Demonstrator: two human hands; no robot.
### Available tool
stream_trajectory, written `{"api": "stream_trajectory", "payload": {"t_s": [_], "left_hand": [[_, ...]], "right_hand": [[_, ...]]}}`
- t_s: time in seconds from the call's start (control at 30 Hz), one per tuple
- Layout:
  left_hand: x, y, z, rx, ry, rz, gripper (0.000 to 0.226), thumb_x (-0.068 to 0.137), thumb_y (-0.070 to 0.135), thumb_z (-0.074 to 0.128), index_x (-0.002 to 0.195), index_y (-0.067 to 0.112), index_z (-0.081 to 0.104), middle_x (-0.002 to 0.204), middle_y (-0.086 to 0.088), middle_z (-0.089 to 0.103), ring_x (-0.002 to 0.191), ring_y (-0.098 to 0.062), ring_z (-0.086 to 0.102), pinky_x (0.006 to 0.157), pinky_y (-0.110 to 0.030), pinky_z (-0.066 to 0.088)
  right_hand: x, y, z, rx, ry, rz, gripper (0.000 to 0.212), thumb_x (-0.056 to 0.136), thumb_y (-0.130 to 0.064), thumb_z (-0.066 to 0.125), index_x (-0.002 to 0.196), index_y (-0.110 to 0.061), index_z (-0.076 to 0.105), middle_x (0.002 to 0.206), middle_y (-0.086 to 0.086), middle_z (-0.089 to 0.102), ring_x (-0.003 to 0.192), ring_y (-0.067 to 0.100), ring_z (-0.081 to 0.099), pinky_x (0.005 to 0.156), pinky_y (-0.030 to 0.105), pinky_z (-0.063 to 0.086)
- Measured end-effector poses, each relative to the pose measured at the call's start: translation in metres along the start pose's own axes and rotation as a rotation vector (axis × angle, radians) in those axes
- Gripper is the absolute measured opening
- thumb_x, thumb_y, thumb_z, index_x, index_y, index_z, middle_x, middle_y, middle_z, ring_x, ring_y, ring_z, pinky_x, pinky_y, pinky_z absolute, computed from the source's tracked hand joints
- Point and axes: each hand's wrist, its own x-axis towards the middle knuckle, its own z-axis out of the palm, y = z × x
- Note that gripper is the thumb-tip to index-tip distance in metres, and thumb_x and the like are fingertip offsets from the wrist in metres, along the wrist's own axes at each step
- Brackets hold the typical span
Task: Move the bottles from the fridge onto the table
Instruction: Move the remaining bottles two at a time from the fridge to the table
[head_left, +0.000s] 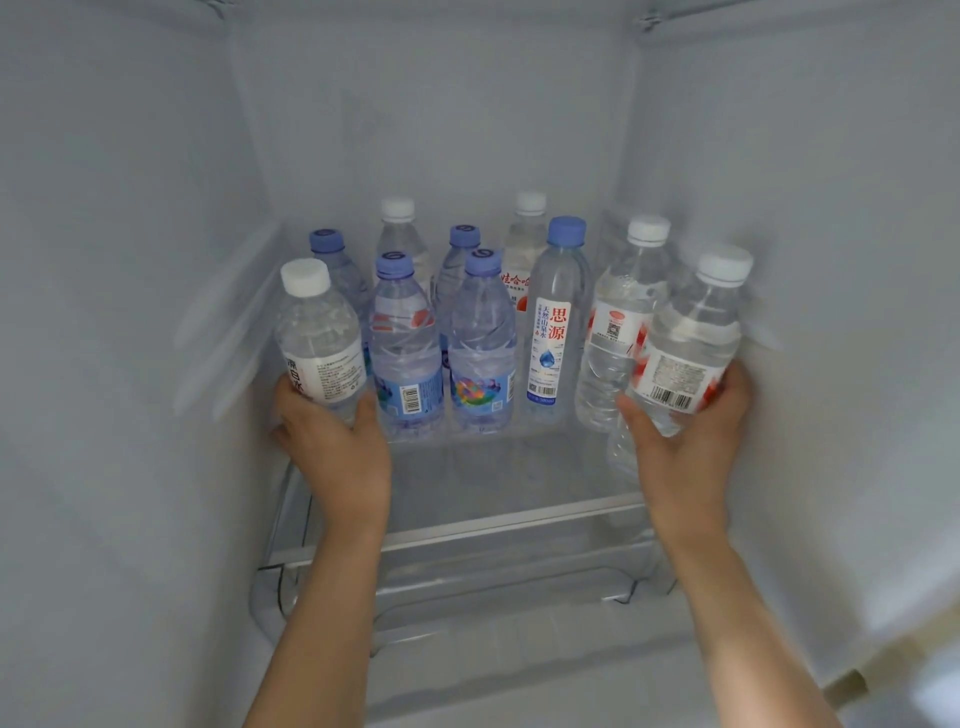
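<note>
Several clear water bottles stand on a glass fridge shelf. My left hand grips the lower part of a white-capped bottle with a white label at the front left. My right hand holds a white-capped bottle with a red and white label at the front right, tilted and lifted slightly off the shelf. Between them stand blue-capped bottles, a tall slim bottle with red characters and another white-capped bottle. More bottles stand behind.
White fridge walls close in on both sides and at the back. Below the shelf's front rail sits a clear plastic drawer. The front strip of the shelf is bare glass.
</note>
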Motion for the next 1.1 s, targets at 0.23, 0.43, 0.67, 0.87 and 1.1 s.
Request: {"api": "stream_trajectory", "payload": {"t_s": [0.23, 0.43, 0.67, 0.87, 1.1], "left_hand": [[-0.027, 0.028, -0.028, -0.114, -0.079, 0.004, 0.067, 0.075, 0.014, 0.079, 0.130, 0.004, 0.044, 0.125, -0.014, 0.059, 0.111, -0.036, 0.052, 0.093, -0.036, 0.043], [-0.069, 0.055, -0.077, -0.298, -0.239, 0.013, 0.056, 0.071, 0.020, 0.078, 0.118, 0.020, 0.047, 0.115, -0.007, 0.063, 0.104, -0.026, 0.061, 0.093, -0.046, 0.050], [-0.121, 0.064, -0.151, -0.336, -0.530, -0.005, 0.054, 0.073, 0.021, 0.082, 0.117, 0.020, 0.050, 0.107, 0.005, 0.065, 0.097, -0.011, 0.064, 0.080, -0.027, 0.053], [-0.185, 0.042, -0.206, -0.278, -0.843, 0.038, 0.061, 0.068, 0.023, 0.086, 0.117, 0.028, 0.049, 0.102, 0.018, 0.060, 0.099, -0.003, 0.060, 0.078, -0.023, 0.051], [-0.278, 0.023, -0.246, -0.215, -1.244, 0.101, 0.070, 0.062, 0.015, 0.089, 0.120, 0.026, 0.052, 0.097, 0.024, 0.060, 0.093, 0.004, 0.059, 0.072, -0.011, 0.047]], "right_hand": [[-0.034, -0.034, -0.016, 0.071, -0.086, 0.018, 0.074, 0.070, -0.011, 0.083, 0.127, -0.024, 0.037, 0.119, -0.006, 0.057, 0.104, -0.002, 0.058, 0.087, 0.005, 0.041], [-0.090, -0.065, -0.045, 0.020, -0.092, -0.003, 0.076, 0.064, -0.018, 0.086, 0.120, -0.034, 0.038, 0.112, -0.009, 0.059, 0.102, 0.008, 0.060, 0.089, 0.026, 0.048], [-0.173, -0.102, -0.098, -0.018, 0.003, 0.043, 0.077, 0.062, -0.011, 0.087, 0.120, -0.030, 0.040, 0.112, -0.007, 0.059, 0.098, 0.003, 0.060, 0.084, 0.015, 0.046], [-0.265, -0.115, -0.156, -0.081, 0.060, 0.228, 0.079, 0.062, -0.011, 0.088, 0.123, -0.030, 0.041, 0.110, -0.015, 0.060, 0.096, -0.003, 0.062, 0.081, 0.013, 0.050], [-0.366, -0.116, -0.246, -0.241, 0.238, 0.481, 0.077, 0.060, -0.016, 0.088, 0.119, -0.036, 0.043, 0.104, -0.016, 0.061, 0.090, -0.007, 0.061, 0.078, 0.016, 0.053]]}}
